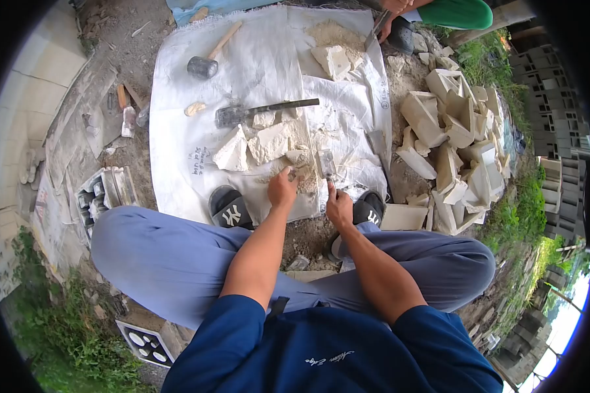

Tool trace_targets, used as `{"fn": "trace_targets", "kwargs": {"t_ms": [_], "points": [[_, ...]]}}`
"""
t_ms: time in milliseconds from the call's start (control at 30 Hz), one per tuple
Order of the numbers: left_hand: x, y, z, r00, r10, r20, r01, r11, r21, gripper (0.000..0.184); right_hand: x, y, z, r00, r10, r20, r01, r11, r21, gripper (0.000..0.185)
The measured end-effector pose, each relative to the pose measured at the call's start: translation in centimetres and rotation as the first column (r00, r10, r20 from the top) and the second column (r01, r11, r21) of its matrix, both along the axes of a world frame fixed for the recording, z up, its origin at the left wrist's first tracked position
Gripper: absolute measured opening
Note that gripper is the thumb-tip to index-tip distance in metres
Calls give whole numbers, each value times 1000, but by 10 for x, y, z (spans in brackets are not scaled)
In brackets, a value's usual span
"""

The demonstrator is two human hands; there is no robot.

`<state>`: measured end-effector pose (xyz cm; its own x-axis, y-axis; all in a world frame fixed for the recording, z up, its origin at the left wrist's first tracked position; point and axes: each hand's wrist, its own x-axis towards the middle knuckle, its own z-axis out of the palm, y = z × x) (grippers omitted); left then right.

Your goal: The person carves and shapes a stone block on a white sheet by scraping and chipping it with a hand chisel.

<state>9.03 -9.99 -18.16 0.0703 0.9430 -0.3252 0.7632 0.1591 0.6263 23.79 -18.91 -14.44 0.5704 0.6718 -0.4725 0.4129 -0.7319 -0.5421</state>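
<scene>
Between my feet, my right hand (339, 208) is wrapped round the handle of a small hammer (326, 164), its metal head pointing away from me. To its left, my left hand (282, 188) is closed at the near edge of the rubble, pinching something small that I cannot make out. Just beyond it lie pale broken chunks (269, 143) and crumbs on a white woven sheet (177, 131). A dark-headed mallet (233, 116) with a black handle rests behind the chunks.
A rubber mallet (202, 67) lies farther up the sheet. Broken pale blocks (449, 124) are heaped at the right. Another person's hand (385, 29) holds a tool near a pale chunk (333, 62) at the top. Black sandals (229, 207) flank the work.
</scene>
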Motion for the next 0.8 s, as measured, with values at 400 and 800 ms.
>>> {"fn": "trace_targets", "kwargs": {"t_ms": [400, 800], "points": [[1, 5, -13, 998, 41, -45, -44, 996, -76, 48, -4, -1, -15, 996, 88, 1, -87, 995, -45, 65], [4, 7, -16, 987, 151, 62, -136, 972, -189, 43, -14, 0, -7, 991, 132, 19, -133, 991, 8, 58]]}}
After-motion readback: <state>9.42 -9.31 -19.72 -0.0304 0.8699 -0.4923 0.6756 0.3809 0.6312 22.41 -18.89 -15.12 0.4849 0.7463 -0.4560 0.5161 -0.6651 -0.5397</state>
